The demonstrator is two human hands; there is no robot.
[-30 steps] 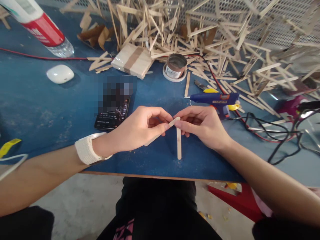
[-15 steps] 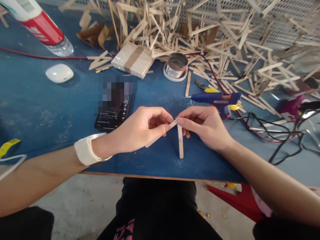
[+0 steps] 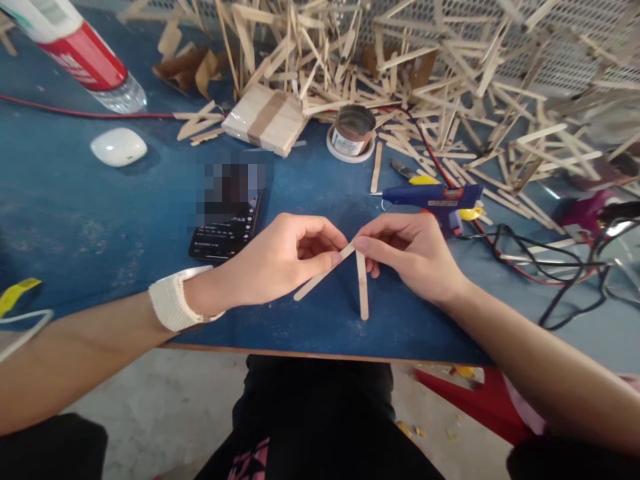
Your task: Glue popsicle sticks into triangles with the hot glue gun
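Observation:
Between thumb and fingers, my left hand [image 3: 300, 257] pinches a wooden popsicle stick [image 3: 311, 285] that slants down to the left. My right hand [image 3: 407, 250] is closed where that stick meets a second popsicle stick [image 3: 363, 290], which points down toward the table's front edge. The two sticks form an upside-down V, their upper ends together under my right thumb. Whether they are glued there is hidden by my fingertips. Just beyond my right hand lies a blue hot glue gun [image 3: 430, 197]. A phone [image 3: 225, 227] with a lit screen lies behind my left wrist.
Heaped popsicle sticks [image 3: 450, 100] fill the back and right. A wrapped stick bundle [image 3: 267, 120], a round tin [image 3: 353, 130], a white computer mouse [image 3: 119, 147] and a bottle [image 3: 95, 63] stand behind my hands. Black cables [image 3: 545, 267] tangle at right. The table's edge [image 3: 320, 355] runs before me.
The two joined sticks have shifted slightly, their lower ends moving a little down and to the right. More of the left stick shows below my left hand. Both hands stay nearly in place.

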